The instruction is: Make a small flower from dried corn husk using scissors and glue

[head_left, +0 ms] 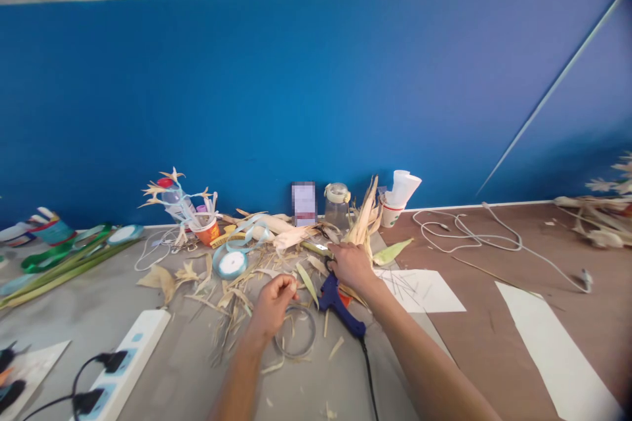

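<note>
My left hand (273, 308) is closed in a pinch above a grey wire ring (311, 342); whatever sits between its fingertips is too small to make out. Just behind a blue hot glue gun (343, 309), my right hand (351, 266) reaches down with bent fingers. By its thumb shows a dark loop (328, 264), perhaps a scissors handle, and the fingertips are partly hidden. Dry corn husks (363, 223) stand upright behind that hand. A green husk leaf (307, 284) lies between both hands. Left of them rests a spool of pale blue ribbon (232, 264).
A power strip (128, 358) with black plugs lies front left. Husk flowers (172, 194) stand beside an orange cup (207, 231). At the back are a glass jar (337, 207) and a paper cup (392, 210). White paper (424, 293) and a white cable (494, 247) lie right.
</note>
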`<state>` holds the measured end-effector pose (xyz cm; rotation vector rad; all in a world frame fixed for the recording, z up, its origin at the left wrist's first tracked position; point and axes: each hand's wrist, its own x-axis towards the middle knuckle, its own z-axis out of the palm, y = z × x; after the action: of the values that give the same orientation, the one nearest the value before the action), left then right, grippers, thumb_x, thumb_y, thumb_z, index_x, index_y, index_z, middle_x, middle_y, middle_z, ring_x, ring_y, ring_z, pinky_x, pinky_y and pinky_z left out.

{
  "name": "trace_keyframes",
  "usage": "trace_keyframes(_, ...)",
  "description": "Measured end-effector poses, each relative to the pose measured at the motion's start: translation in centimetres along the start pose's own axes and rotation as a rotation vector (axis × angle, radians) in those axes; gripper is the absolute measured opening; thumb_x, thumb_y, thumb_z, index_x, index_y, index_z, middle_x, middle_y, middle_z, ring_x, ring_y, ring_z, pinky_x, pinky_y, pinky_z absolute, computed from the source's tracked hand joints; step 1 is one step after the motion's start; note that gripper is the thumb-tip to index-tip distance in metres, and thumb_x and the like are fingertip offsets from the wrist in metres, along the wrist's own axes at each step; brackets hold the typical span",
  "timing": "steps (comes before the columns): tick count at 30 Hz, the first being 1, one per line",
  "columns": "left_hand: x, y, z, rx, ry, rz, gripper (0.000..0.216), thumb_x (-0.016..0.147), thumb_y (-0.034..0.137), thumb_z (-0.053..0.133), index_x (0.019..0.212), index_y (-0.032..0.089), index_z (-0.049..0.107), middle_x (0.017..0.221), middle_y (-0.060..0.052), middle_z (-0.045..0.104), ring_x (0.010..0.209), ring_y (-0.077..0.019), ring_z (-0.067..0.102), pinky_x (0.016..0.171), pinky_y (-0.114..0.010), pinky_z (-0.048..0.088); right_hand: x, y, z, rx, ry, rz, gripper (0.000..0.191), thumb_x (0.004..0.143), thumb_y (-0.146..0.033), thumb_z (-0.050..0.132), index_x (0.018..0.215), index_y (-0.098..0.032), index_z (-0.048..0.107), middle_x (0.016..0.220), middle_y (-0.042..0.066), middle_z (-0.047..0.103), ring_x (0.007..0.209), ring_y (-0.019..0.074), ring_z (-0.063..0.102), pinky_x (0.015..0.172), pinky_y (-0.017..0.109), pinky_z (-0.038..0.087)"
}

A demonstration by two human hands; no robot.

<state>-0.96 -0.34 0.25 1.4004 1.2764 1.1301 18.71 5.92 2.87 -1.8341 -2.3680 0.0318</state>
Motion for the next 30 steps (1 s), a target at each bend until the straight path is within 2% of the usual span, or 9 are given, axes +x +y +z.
trace_keyframes(8, 0.0, 0.2, 0.3, 0.023, -0.028, -0.006, 0.023, 0.076, 0.040, 0.054, 0.069, 0.018, 0.055, 0.063, 0.000, 0.056, 0.065, -0.0160, 0.053, 0.066, -0.027, 0.041, 0.8, -0.4, -0.3, -0.072, -0.057, -0.028, 0.025, 0.080, -0.018, 0.046, 0.099, -0.018, 0.062, 0.092, 0.012, 0.066, 0.086, 0.0254, 0.061, 0.073, 0.034, 0.038)
trace_keyframes(13, -0.1, 0.5, 0.4, 0.011, -0.025, -0.012, 0.024, 0.075, 0.041, 0.053, 0.068, 0.018, 0.055, 0.063, 0.000, 0.055, 0.065, -0.0159, 0.053, 0.066, -0.027, 0.041, 1.3, -0.2, -0.8, -0.097, -0.058, -0.062, 0.029, 0.083, -0.013, 0.040, 0.101, -0.018, 0.062, 0.092, 0.013, 0.063, 0.087, 0.0252, 0.061, 0.075, 0.035, 0.040)
trace_keyframes(19, 0.0, 0.3, 0.4, 0.010, -0.033, -0.011, 0.025, 0.076, 0.041, 0.052, 0.069, 0.017, 0.055, 0.063, 0.000, 0.054, 0.065, -0.0154, 0.052, 0.066, -0.027, 0.041, 1.9, 0.2, -1.0, -0.093, -0.072, -0.030, 0.038, 0.084, -0.011, 0.036, 0.115, -0.021, 0.056, 0.107, 0.014, 0.054, 0.080, 0.0221, 0.063, 0.069, 0.032, 0.044)
trace_keyframes(23, -0.1, 0.4, 0.4, 0.008, -0.030, -0.011, 0.025, 0.076, 0.042, 0.052, 0.069, 0.018, 0.054, 0.063, 0.001, 0.054, 0.066, -0.0158, 0.052, 0.066, -0.028, 0.040, 2.4, 0.1, -1.1, -0.058, -0.102, -0.003, 0.034, 0.082, -0.011, 0.040, 0.109, -0.019, 0.058, 0.099, 0.013, 0.057, 0.078, 0.0216, 0.064, 0.065, 0.030, 0.046)
trace_keyframes(27, -0.1, 0.3, 0.4, 0.014, -0.046, -0.015, 0.025, 0.077, 0.041, 0.052, 0.069, 0.017, 0.055, 0.063, 0.000, 0.054, 0.065, -0.0157, 0.051, 0.066, -0.027, 0.040, 2.4, 0.0, -1.7, -0.035, -0.051, 0.035, 0.029, 0.085, -0.014, 0.038, 0.103, -0.017, 0.061, 0.095, 0.013, 0.060, 0.082, 0.0232, 0.064, 0.067, 0.031, 0.046)
trace_keyframes(30, -0.1, 0.1, 0.5, -0.003, -0.051, -0.027, 0.025, 0.077, 0.040, 0.052, 0.069, 0.017, 0.055, 0.063, 0.000, 0.054, 0.064, -0.0152, 0.050, 0.065, -0.027, 0.039, 1.9, -0.1, -2.3, 0.134, 0.114, 0.117, 0.030, 0.087, -0.018, 0.037, 0.103, -0.016, 0.062, 0.100, 0.013, 0.061, 0.085, 0.0234, 0.063, 0.072, 0.033, 0.046)
